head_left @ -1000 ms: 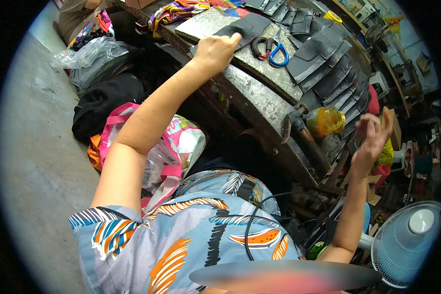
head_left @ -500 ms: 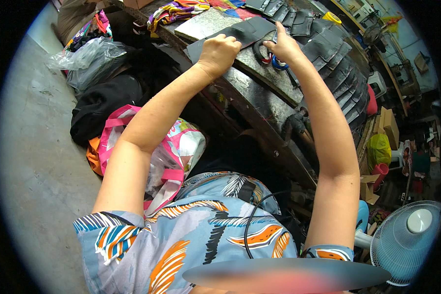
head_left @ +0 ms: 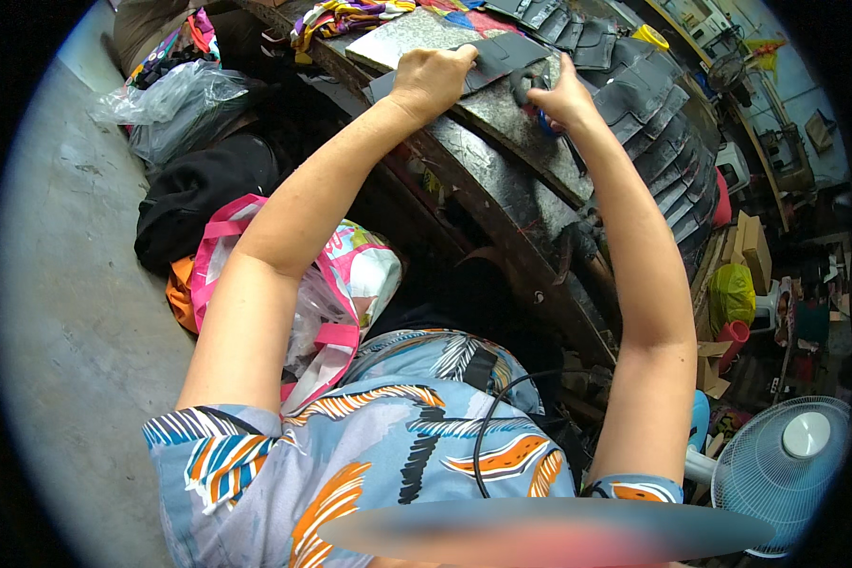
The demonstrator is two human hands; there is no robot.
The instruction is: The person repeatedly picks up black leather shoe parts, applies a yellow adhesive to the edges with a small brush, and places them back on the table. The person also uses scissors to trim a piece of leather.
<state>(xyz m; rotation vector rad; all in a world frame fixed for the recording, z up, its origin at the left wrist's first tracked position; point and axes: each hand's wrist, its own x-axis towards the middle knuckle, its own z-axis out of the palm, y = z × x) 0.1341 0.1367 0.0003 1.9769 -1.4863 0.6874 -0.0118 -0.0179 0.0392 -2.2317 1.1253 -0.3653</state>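
A flat dark grey sheet (head_left: 504,61), leather-like, lies across a pale speckled slab (head_left: 379,49) on the workbench. My left hand (head_left: 433,83) is closed over the sheet's near side, thumb and fingers pinching its edge. To the right, beside the sheet's right end, my right hand (head_left: 566,99) has its index finger raised. Its other fingers are curled around a dark looped tool (head_left: 523,88) with a blue part under the palm. That tool is mostly hidden, so its exact kind does not show.
Overlapping dark grey cut pieces (head_left: 648,118) are piled right of my right hand. Striped cloth (head_left: 355,21) lies at the bench's back left. A pink-handled bag (head_left: 336,336) and grey plastic bag (head_left: 194,109) sit left of the bench. A fan (head_left: 781,473) stands lower right.
My left hand has shifted slightly right along the sheet. My right hand has moved a little right and down, the looped tool moving along with it.
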